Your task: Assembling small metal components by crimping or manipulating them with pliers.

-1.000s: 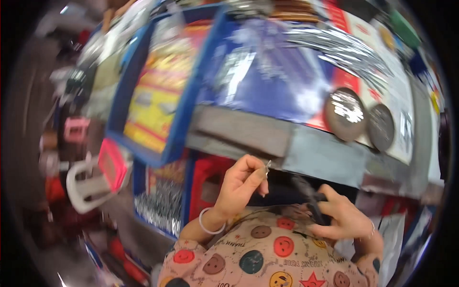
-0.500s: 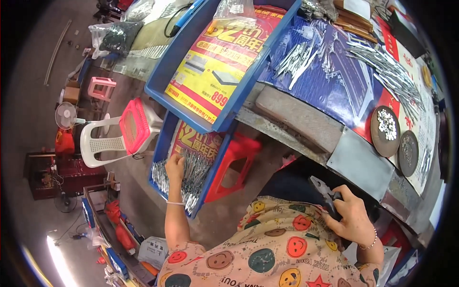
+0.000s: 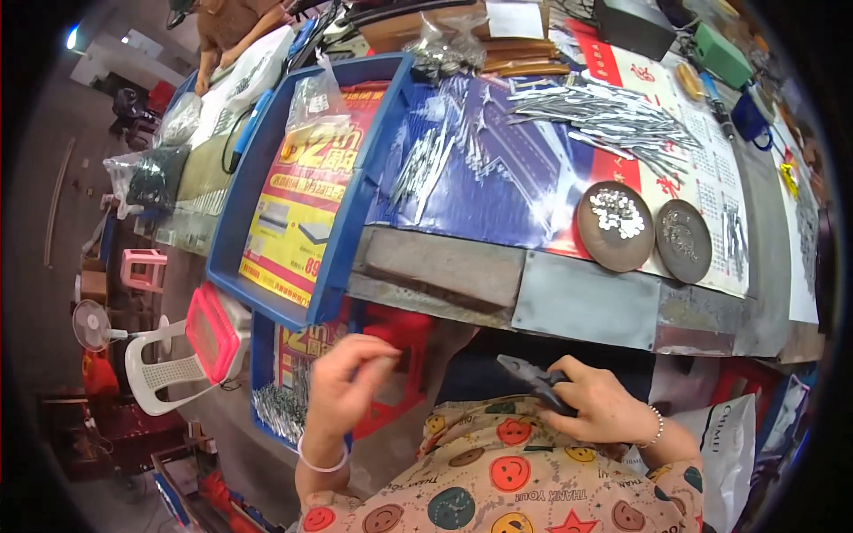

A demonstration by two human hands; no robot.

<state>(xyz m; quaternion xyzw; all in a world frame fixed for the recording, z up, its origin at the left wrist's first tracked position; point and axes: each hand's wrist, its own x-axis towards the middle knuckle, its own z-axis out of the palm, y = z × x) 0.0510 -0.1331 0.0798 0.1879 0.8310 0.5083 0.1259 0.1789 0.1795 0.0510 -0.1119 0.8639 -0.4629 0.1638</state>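
My right hand, a beaded bracelet at its wrist, grips a pair of pliers with dark handles in front of my lap. The metal jaws point up and to the left. My left hand is raised beside the lower blue tray, its fingers curled together and nothing visible sticking out of them. Many thin metal pieces lie heaped in that tray, partly hidden by my left hand and forearm. Above it, the larger blue tray is lined with a yellow and red printed sheet.
On the bench, thin metal strips lie in piles on printed sheets. Two round brown dishes hold small parts: white ones in one dish, dark ones in the other. A red stool and a white chair stand left. Another person works at far left.
My left hand has come up out of the lower tray, away from the metal pieces, toward the right. The view has swung toward the bench. The pliers stay in my right hand.
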